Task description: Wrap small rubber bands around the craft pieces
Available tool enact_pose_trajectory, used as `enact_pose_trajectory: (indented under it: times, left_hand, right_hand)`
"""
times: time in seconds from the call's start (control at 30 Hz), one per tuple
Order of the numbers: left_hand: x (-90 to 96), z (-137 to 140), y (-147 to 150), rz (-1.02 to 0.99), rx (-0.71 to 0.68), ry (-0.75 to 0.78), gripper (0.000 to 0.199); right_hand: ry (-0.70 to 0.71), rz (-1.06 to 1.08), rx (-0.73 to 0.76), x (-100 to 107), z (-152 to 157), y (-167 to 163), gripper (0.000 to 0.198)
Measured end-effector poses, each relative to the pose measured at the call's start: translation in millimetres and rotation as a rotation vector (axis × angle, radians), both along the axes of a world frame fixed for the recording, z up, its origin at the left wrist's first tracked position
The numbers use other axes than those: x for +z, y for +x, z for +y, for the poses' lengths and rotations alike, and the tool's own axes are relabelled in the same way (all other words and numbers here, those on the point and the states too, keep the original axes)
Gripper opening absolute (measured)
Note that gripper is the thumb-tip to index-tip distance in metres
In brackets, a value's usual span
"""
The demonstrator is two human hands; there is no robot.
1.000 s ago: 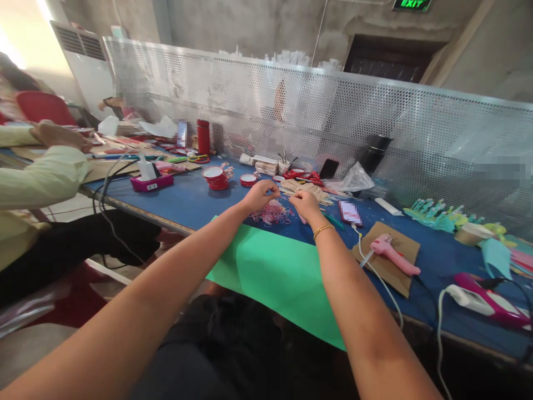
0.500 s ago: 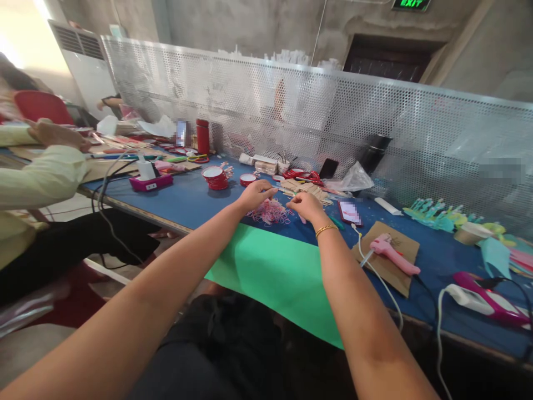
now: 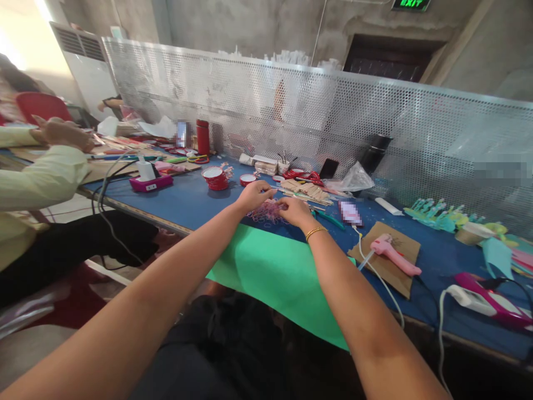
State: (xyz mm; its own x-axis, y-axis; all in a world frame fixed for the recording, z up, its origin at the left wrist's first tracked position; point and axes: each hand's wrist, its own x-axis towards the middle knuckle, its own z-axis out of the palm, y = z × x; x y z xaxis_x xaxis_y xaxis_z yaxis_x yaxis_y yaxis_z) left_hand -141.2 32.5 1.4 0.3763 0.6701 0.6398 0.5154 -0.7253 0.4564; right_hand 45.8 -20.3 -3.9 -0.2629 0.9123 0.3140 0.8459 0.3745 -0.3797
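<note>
A loose heap of thin pink curly strips [image 3: 266, 211] lies on the blue table beyond a green sheet [image 3: 266, 264]. At the heap's upper left edge is my left hand [image 3: 257, 195], its thumb and forefinger pinched together. My right hand [image 3: 295, 211] is over the right side of the heap, fingertips closed among the strips. Whatever either pinch holds is too small to name. The green sheet hangs over the table's front edge, under both forearms. Flat wooden sticks [image 3: 306, 190] lie just behind my hands.
A pink glue gun [image 3: 393, 255] rests on brown cardboard [image 3: 406, 280] at right, its cord nearby. Purple power strips [image 3: 497, 305] stand at both sides. Tape rolls [image 3: 215, 179], a phone [image 3: 350, 213] and green pliers [image 3: 331, 220] lie around. A co-worker's sleeve [image 3: 41, 180] is at left.
My right hand has moved left and slightly down, onto the pink strips and closer to my left hand. The left hand has hardly moved.
</note>
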Motion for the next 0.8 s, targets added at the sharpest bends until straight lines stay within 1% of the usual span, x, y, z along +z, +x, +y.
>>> enact_pose_trajectory:
  times: [0.07,0.13,0.3,0.57,0.63,0.7,0.8]
  left_hand:
    - [0.5,-0.2,-0.1,-0.009,0.012,0.002,0.036]
    - [1.4,-0.9,-0.1,-0.015,0.017,-0.001,0.036]
    - [2.2,-1.9,0.2,-0.03,0.016,-0.017,0.034]
    - [0.4,0.2,-0.5,-0.024,-0.005,-0.039,0.033]
    - [0.5,0.1,-0.8,-0.011,-0.005,-0.039,0.034]
    - [0.5,0.1,-1.1,-0.003,0.003,-0.035,0.034]
    - [0.2,0.2,-1.3,-0.001,0.007,-0.029,0.033]
  right_hand:
    - [0.038,0.055,-0.055,2.3,0.9,3.7,0.023]
    - [0.06,0.116,-0.069,4.1,2.5,7.5,0.022]
    - [0.093,0.218,-0.03,4.7,8.4,13.3,0.023]
    - [0.091,0.323,-0.017,1.2,12.5,16.1,0.022]
    - [0.07,0.318,0.002,0.5,11.0,15.1,0.027]
    - [0.028,0.283,0.037,0.6,7.9,13.8,0.038]
    - [-0.059,0.157,0.056,2.0,2.6,12.5,0.048]
